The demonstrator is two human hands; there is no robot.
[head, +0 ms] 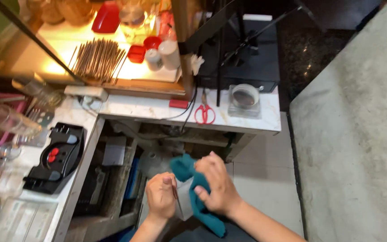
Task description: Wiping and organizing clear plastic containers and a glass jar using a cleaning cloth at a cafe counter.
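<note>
My left hand (pixel 161 196) grips a clear glass (pixel 184 204) low in the middle of the view. My right hand (pixel 217 183) presses a teal cloth (pixel 189 172) against and over the glass. The cloth drapes down past my right wrist. Part of the glass is hidden by the cloth and my fingers.
A white counter (pixel 247 117) ahead holds red-handled scissors (pixel 205 113) and a glass jar (pixel 244 99). A black device with red buttons (pixel 57 157) lies on the left counter among clear glassware (pixel 1 121). Metal sticks (pixel 98 58) and red-lidded containers sit under warm light. A grey wall (pixel 359 134) stands on the right.
</note>
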